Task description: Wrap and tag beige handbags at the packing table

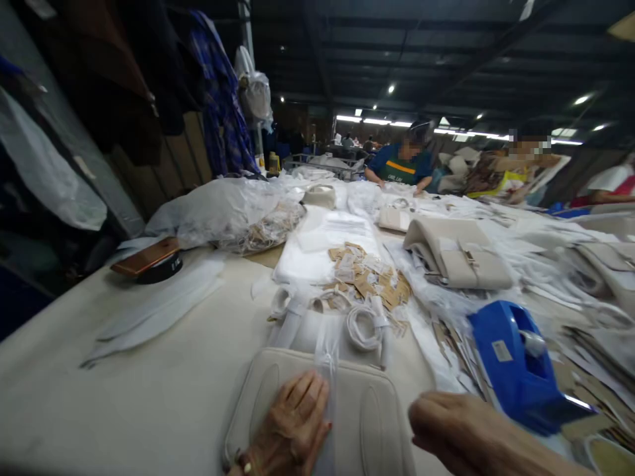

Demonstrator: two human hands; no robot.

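Note:
A beige bag (357,403) lies flat at the near edge of the table. On its front rests my left hand (295,420), fingers stretched out, beside a clear plastic strip (327,350) that runs down the middle of the bag. To the right of the bag my right hand (446,423) is closed in a fist; whatever it may hold is hidden. Nearest to it stands a blue tape dispenser (506,363). Just behind the bag lies a coiled pale strap (364,327) with clear wrapping around it.
Brown paper tags (372,274) lie heaped beyond the strap, near a stack of white plastic sheets (327,238). Folded beige bags (456,254) sit at the right. An orange-brown phone (146,258) lies at the left. A co-worker (401,165) bends over the far end.

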